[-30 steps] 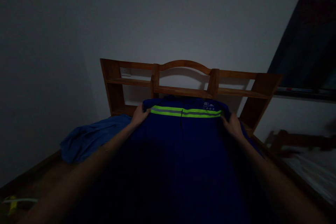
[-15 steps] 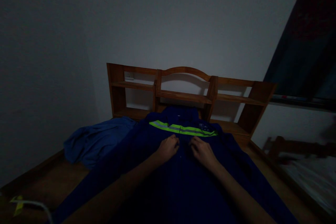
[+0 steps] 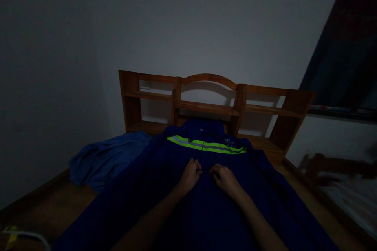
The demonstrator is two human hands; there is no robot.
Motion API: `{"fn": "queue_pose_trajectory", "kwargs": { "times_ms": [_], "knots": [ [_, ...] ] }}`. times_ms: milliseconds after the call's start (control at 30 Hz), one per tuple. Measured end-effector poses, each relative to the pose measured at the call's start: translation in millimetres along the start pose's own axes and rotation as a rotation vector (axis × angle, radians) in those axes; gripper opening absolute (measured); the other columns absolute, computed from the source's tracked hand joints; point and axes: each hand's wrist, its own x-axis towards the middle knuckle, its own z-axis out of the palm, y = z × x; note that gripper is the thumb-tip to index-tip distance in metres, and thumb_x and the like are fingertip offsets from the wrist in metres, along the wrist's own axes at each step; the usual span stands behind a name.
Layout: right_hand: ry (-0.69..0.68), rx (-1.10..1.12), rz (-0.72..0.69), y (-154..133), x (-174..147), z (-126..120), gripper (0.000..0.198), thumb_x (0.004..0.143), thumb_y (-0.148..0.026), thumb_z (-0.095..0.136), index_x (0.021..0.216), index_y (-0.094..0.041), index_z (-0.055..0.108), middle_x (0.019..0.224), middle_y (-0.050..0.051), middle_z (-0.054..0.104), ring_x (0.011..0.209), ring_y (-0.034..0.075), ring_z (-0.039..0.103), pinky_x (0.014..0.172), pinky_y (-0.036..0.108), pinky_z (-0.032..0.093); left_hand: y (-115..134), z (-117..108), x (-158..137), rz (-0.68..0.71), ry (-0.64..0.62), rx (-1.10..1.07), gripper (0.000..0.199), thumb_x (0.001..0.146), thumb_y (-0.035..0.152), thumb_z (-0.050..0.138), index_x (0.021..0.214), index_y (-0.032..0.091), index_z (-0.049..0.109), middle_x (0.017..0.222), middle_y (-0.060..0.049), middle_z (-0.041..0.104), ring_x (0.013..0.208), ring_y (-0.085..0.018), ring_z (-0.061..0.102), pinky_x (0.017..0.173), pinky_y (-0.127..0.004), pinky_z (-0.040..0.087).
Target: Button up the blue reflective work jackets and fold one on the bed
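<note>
Wooden bed [image 3: 70, 200] beneath blue jacket [image 3: 203, 211], headboard [image 3: 206, 107] before grey wall [image 3: 176, 27]

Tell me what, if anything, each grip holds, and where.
Too dark to tell: the left grip and right grip curl over the dark blue jacket, just below its lime stripe.

We have our left hand [image 3: 191, 175] and right hand [image 3: 226, 179] close together, fingers curled, over the middle of a dark blue jacket [image 3: 203, 211] spread out with its collar at the far end; it is too dark to tell whether we pinch the cloth. Beyond our hands a yellow-green reflective stripe [image 3: 216, 147] crosses it; far behind stands a shelved wooden headboard [image 3: 207, 107]; a crumpled blue cloth [image 3: 108, 160] lies to the left.
</note>
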Motion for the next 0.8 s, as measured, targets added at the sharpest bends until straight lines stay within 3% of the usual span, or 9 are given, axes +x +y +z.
{"fn": "queue_pose_trajectory", "kwargs": {
  "times_ms": [233,367,433,567,800],
  "knots": [
    [-0.079,-0.206,-0.064,-11,-4,-2,0.024,0.083,-0.010,0.039,0.087,-0.019,0.061,0.095,0.004,0.055,0.082,0.012,0.056,0.068,0.020,0.038,6,-3,1,-0.033,-0.013,-0.113,0.004,0.077,0.019,0.056,0.081,0.017,0.057,0.078,-0.002,0.061,0.075,-0.013,0.057,0.069,-0.025,0.042],
    [-0.042,-0.203,-0.038,-12,-4,0,0.023,0.082,-0.010,0.041,0.090,-0.019,0.061,0.094,0.004,0.056,0.080,0.012,0.056,0.070,0.021,0.038,7,-1,3,-0.174,-0.075,-0.361,0.007,0.079,0.023,0.053,0.079,0.016,0.053,0.066,0.000,0.059,0.052,-0.011,0.055,0.047,-0.021,0.041],
    [-0.027,-0.156,-0.021,-10,-4,1,0.025,0.081,-0.010,0.042,0.092,-0.020,0.062,0.093,0.003,0.057,0.082,0.012,0.057,0.073,0.021,0.038,6,2,5,-0.263,-0.070,-0.515,0.008,0.077,0.022,0.055,0.077,0.015,0.051,0.063,-0.001,0.059,0.049,-0.011,0.056,0.042,-0.021,0.042],
    [-0.010,-0.089,-0.006,-7,-3,1,0.025,0.079,-0.009,0.044,0.091,-0.020,0.063,0.094,0.001,0.059,0.083,0.012,0.057,0.075,0.021,0.038,4,7,8,-0.364,-0.014,-0.697,0.008,0.071,0.015,0.061,0.075,0.012,0.055,0.064,-0.002,0.059,0.056,-0.013,0.059,0.048,-0.025,0.051],
    [0.001,-0.073,-0.004,-6,-4,2,0.025,0.081,-0.011,0.045,0.093,-0.021,0.064,0.095,0.002,0.060,0.086,0.013,0.057,0.077,0.022,0.039,3,10,9,-0.401,0.006,-0.769,0.010,0.071,0.007,0.059,0.081,0.009,0.057,0.067,-0.003,0.059,0.062,-0.012,0.060,0.058,-0.028,0.055]
  ]
}}
